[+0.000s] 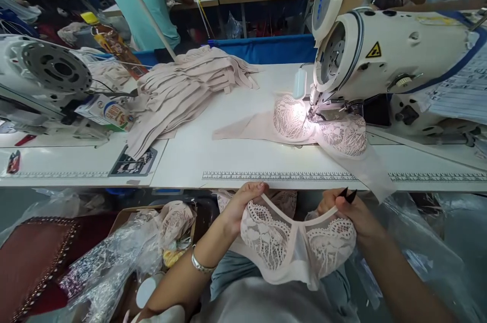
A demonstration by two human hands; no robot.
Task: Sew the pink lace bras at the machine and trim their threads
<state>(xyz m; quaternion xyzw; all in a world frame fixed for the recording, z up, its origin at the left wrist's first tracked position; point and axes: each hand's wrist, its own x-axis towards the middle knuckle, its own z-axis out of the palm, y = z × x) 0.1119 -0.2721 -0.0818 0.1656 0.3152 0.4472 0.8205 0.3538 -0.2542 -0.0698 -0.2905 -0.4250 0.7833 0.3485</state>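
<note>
- The lace bra hangs over the person's lap, just in front of the worktop, cups facing up toward the head camera.
- The left hand has its grip pinching the upper outer corner of one cup, thumb on top.
- The right hand pinches the other cup's outer edge; black pointed tips, perhaps of thread snips, jut from it, probably kept there so the tool need not be put down.
- Held at both outer corners, the top edge is drawn out between the hands, which likely lets the seams and lace be seen flat.
- A second bra lies under the head of the sewing machine, lit by its lamp, its wings spread over the worktop, seemingly so the fabric stays supported.
- Beige fabric pieces lie in an overlapping pile left of the machine, presumably within easy reach.
</note>
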